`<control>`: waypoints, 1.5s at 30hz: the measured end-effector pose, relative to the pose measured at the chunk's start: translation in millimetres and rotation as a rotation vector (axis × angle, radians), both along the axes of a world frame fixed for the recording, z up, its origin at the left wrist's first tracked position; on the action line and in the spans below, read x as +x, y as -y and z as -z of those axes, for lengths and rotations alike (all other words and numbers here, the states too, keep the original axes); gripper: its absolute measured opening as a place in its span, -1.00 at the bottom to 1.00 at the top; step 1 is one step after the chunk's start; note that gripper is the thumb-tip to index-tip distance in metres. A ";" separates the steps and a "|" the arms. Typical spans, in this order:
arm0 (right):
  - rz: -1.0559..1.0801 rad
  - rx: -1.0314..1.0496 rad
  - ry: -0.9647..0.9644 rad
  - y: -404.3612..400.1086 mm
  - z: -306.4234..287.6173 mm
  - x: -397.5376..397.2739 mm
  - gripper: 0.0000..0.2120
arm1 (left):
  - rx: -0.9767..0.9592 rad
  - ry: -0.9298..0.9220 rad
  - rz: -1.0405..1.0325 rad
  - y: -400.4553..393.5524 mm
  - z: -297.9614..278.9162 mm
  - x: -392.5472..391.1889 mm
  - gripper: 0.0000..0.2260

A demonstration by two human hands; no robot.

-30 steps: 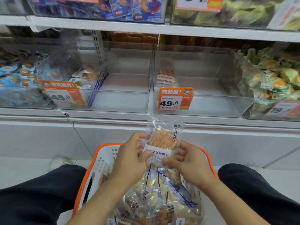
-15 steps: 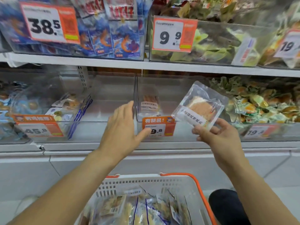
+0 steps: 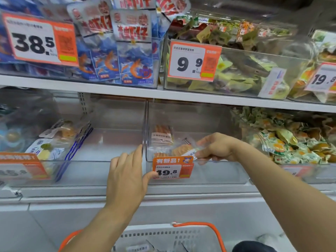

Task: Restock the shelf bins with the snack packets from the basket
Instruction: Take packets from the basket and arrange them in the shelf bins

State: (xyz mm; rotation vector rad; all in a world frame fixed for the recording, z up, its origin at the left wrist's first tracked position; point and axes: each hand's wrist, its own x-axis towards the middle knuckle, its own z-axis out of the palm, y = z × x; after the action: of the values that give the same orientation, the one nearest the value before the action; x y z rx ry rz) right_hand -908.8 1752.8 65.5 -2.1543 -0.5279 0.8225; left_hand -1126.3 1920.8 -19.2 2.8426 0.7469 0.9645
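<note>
My right hand [image 3: 215,148] pinches a clear snack packet [image 3: 183,149] with orange contents, low inside the clear bin [image 3: 218,171] tagged 49.8. Another packet of the same kind [image 3: 161,134] stands at that bin's back left. My left hand [image 3: 127,171] rests with straight fingers on the front edge where this bin meets the left bin, thumb touching the orange price tag [image 3: 172,168]. The white basket with orange rim [image 3: 181,235] shows at the bottom edge, its packets mostly out of view.
The neighbouring clear bin [image 3: 101,171] to the left holds a few packets at its left side. To the right is a bin of green and orange packets [image 3: 291,139]. The upper shelf [image 3: 163,91] carries full bins tagged 38.5 and 9.9.
My right hand has carried the packet from above the basket up and down into the 49.8 bin. My left hand let go of it and came to the bin's front edge.
</note>
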 end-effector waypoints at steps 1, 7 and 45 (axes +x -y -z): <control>-0.038 -0.030 -0.006 -3.0 2.5 3.4 -0.52 | 0.007 0.009 0.002 -0.9 1.3 0.8 -0.27; -0.274 -0.225 0.143 -3.2 3.6 16.7 -0.50 | 0.042 0.021 -0.001 -4.0 4.5 2.1 -0.27; -0.271 0.134 0.309 77.4 41.1 -112.3 -0.87 | -0.275 0.326 0.237 39.7 55.3 -56.4 -0.79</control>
State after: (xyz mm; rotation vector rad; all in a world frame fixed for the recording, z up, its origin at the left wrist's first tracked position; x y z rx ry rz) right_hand -1021.1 1675.3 24.5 -2.1227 -1.0213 0.5749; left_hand -1182.7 1881.0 -74.5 2.3899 0.4558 1.1457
